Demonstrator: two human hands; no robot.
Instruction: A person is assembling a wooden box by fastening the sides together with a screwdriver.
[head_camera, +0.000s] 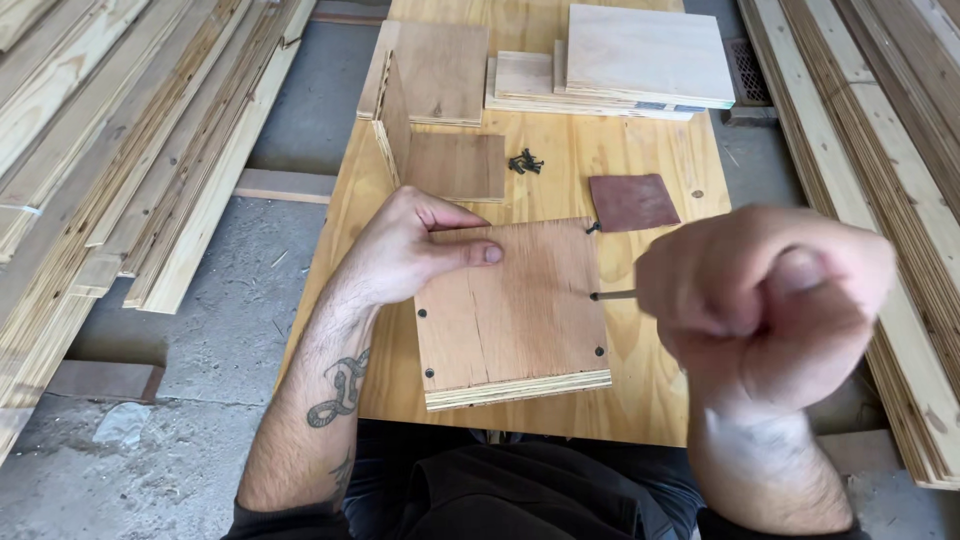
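Left hand (405, 250) steadies plywood box (510, 315); right hand (765, 300) grips screwdriver (612, 295).

The clenched right hand (765, 305) was blurred and hid all but the thin dark shaft (612, 295) of whatever tool it held, so the handle could not be told. The small pile of black screws (526, 161) was too small to count. The stacked pale plywood panels (648, 55) were cut off by the top edge, and the long timber planks (870, 150) ran out of view.
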